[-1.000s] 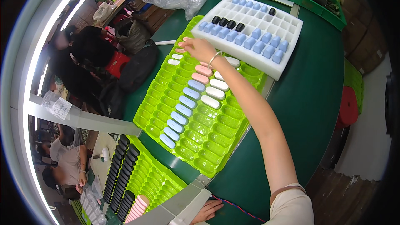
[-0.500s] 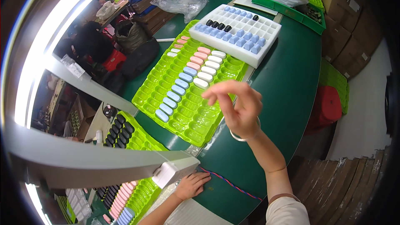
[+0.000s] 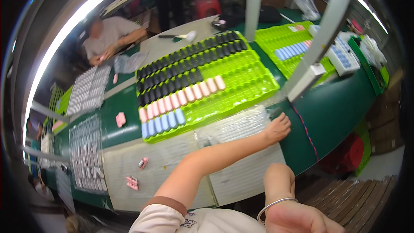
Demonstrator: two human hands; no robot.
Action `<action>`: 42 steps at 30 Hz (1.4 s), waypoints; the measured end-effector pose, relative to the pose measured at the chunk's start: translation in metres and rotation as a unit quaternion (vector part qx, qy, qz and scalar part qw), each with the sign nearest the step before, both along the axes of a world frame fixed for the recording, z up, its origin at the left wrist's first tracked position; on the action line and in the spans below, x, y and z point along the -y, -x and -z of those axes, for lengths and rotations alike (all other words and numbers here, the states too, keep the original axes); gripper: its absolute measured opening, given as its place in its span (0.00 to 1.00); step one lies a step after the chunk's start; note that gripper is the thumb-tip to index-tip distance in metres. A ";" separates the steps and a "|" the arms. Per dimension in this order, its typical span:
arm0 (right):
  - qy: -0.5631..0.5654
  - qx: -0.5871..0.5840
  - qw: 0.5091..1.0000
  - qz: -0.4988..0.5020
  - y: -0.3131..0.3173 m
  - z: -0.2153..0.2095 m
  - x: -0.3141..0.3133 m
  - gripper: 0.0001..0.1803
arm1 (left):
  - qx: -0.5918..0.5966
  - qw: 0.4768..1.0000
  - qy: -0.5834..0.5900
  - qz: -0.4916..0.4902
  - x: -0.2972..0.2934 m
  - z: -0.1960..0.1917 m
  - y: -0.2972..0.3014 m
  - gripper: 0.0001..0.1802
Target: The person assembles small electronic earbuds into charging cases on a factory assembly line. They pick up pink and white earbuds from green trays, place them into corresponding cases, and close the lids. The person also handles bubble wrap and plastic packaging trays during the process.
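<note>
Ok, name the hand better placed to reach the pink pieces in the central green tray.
Left, I'd judge: the left hand is at the table near the green tray and its pink pieces; the right hand is farther off, low in view.

Big tray mid-table, rows of cases in its slots. Sheet on its near side, left hand by the sheet's right end; right hand nearest. Post right of big tray, second tray far right behind it, then foam block, crate rightmost. Thin tray left. Hammer beyond big tray, co-worker far left.
</note>
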State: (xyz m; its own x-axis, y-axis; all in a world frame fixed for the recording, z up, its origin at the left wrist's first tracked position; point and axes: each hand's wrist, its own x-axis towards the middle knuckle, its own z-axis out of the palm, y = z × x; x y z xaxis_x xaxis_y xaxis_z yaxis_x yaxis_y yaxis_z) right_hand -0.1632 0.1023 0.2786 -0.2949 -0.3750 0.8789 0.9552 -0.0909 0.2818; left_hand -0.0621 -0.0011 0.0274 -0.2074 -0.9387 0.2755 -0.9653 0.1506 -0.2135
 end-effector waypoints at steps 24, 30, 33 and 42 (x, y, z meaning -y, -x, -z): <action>0.317 -0.691 0.650 -0.009 -0.149 0.281 -0.266 0.28 | -0.385 0.707 0.409 -0.429 -0.602 0.016 -0.060 0.05; 0.363 -0.676 0.640 0.029 -0.160 0.294 -0.273 0.28 | -0.530 0.631 0.369 -0.429 -0.612 0.047 -0.080 0.08; 0.332 -0.662 0.672 -0.010 -0.153 0.266 -0.274 0.25 | -0.576 0.637 0.345 -0.378 -0.609 0.048 -0.086 0.10; 0.438 -0.264 0.826 -0.238 0.036 0.064 -0.352 0.28 | -0.605 0.618 0.355 -0.356 -0.615 0.061 -0.096 0.08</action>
